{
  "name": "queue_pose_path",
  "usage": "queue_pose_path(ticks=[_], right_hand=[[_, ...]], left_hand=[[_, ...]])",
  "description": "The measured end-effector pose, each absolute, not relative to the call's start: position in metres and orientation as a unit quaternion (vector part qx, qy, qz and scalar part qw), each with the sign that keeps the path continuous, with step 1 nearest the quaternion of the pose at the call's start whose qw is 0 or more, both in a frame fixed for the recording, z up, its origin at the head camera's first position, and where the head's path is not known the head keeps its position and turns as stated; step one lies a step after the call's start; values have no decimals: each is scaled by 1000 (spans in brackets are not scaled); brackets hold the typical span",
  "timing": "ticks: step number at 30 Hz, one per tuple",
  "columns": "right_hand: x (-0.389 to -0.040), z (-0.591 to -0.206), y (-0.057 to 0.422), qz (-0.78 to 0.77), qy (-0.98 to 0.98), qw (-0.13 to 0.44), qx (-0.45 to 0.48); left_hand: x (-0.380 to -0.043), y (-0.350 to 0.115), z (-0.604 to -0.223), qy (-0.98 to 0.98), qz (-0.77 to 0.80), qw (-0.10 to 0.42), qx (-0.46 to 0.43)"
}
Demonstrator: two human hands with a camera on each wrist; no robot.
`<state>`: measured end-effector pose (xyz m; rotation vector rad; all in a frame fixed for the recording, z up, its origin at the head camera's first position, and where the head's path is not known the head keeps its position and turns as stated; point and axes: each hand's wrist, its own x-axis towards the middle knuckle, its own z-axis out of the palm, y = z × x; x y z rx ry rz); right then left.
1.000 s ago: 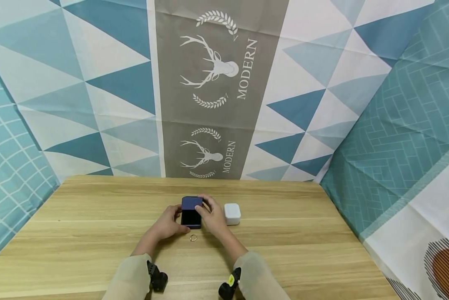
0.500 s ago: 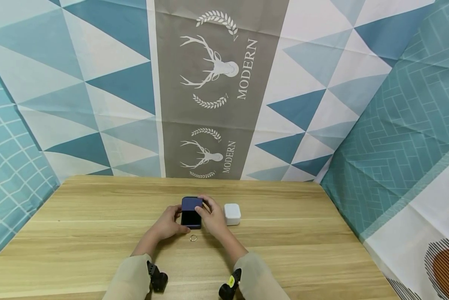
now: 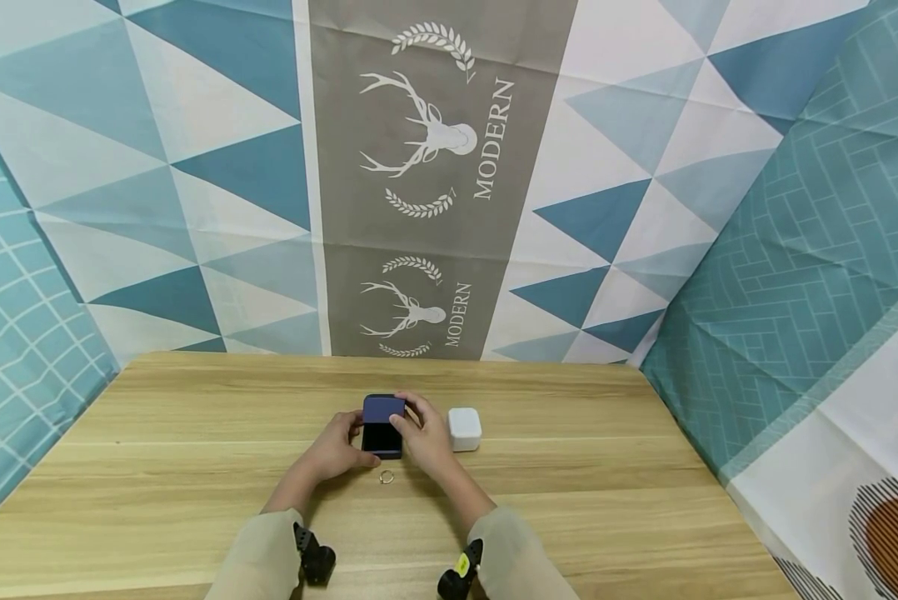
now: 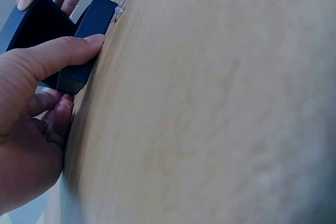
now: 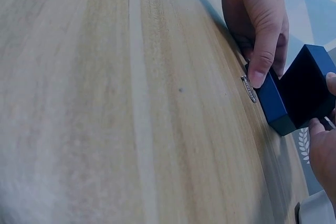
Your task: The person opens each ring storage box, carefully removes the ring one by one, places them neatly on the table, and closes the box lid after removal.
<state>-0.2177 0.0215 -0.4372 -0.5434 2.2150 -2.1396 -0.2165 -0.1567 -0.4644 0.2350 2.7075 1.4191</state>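
Note:
A dark blue ring box (image 3: pixel 383 407) stands on the table with its lid raised and its black inside showing. My left hand (image 3: pixel 336 450) grips the base, thumb across the front face and the other fingers around the left side. The lid is pinched by my right hand (image 3: pixel 428 440), its thumb on the near side and fingers behind. Just in front of the box lies a silver ring (image 4: pixel 119 10) with small clear stones, touched by neither hand. In the right wrist view the ring (image 5: pixel 249 89) lies close by the left thumb tip.
A small white box (image 3: pixel 465 427) with rounded corners stands right beside the right hand. The wooden table (image 3: pixel 591 492) ends at a patterned cloth wall (image 3: pixel 404 300) behind. Black wrist cameras sit at both sleeves.

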Motion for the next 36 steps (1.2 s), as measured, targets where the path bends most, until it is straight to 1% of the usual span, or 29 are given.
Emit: queue_pose_path(ticks=[36], right_hand=[[-217, -440, 23, -685, 705, 8, -186]], left_hand=[[-217, -156, -465, 881, 466, 36, 76]])
